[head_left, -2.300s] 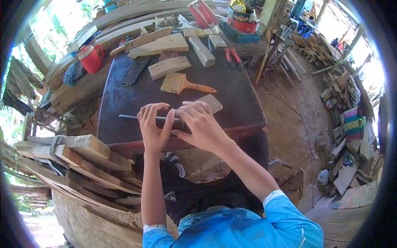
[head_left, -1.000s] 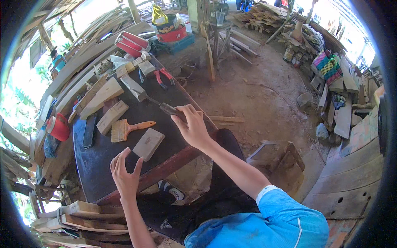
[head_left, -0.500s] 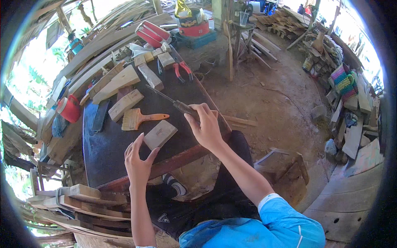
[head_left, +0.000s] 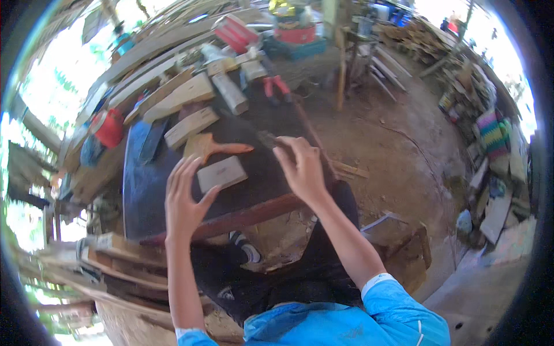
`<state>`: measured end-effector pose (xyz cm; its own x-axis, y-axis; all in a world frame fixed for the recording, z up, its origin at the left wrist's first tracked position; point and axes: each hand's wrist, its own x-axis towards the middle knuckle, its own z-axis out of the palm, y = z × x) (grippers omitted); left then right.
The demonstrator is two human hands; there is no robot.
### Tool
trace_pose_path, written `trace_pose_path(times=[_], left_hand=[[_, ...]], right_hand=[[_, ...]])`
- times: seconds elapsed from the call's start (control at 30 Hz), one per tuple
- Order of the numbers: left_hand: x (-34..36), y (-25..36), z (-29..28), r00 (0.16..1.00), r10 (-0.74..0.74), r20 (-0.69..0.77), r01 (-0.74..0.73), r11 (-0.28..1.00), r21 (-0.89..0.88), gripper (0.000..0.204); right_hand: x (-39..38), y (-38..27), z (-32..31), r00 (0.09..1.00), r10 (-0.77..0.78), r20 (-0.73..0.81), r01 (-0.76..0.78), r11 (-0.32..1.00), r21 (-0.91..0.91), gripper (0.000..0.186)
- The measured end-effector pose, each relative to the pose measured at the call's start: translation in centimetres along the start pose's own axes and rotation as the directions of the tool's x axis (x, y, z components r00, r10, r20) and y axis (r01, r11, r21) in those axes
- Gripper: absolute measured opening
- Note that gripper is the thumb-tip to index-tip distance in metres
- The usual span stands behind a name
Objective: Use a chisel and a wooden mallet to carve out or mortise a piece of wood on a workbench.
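Observation:
A small pale rectangular wood block [head_left: 222, 174] lies on the dark tabletop [head_left: 173, 202]. Beside its left edge is my left hand [head_left: 186, 193], open, with fingers stretched and thumb apart, close to the block's near edge. Just beyond the block rests a paintbrush [head_left: 231, 148] with an orange wooden handle; my left fingertips are near its bristles. My right hand [head_left: 301, 170], to the right, has its fingers curled at the handle of a dark-handled tool [head_left: 266, 138]. The tool's thin shaft points away to the left and is smeared by motion.
Red-handled pliers [head_left: 277, 87] lie near the table's far right edge. Several cut wood pieces [head_left: 190, 127] crowd its far left part. A red jug [head_left: 107, 128] stands left of the table. Stacked boards [head_left: 133, 254] sit at lower left, and scrap wood [head_left: 496, 207] lies on the right.
The view has shifted, and the table appears further right. My right hand has moved lower and nearer the tabletop with the tool. My left hand has spread wider, further left of the block.

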<state>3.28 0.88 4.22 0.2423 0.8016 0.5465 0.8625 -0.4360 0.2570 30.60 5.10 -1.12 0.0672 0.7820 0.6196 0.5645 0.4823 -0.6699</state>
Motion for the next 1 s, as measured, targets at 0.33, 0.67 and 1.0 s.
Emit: trace_pose_path(times=[0.33,0.67,1.0], left_hand=[[3.2,6.0,8.3,0.952,0.301,-0.048,-0.305,0.946,-0.107,0.063],[5.5,4.7,10.3,0.931,0.299,-0.21,-0.307,0.952,-0.008,0.058],[5.2,4.9,10.8,0.934,0.349,-0.081,-0.356,0.929,-0.101,0.04]], right_hand=[[0.1,1.0,-1.3,0.927,0.354,0.125,-0.369,0.798,0.477,0.024],[0.2,0.0,-2.0,0.908,0.343,0.242,-0.418,0.69,0.591,0.023],[0.0,1.0,-2.2,0.953,0.268,0.142,-0.283,0.618,0.734,0.044]])
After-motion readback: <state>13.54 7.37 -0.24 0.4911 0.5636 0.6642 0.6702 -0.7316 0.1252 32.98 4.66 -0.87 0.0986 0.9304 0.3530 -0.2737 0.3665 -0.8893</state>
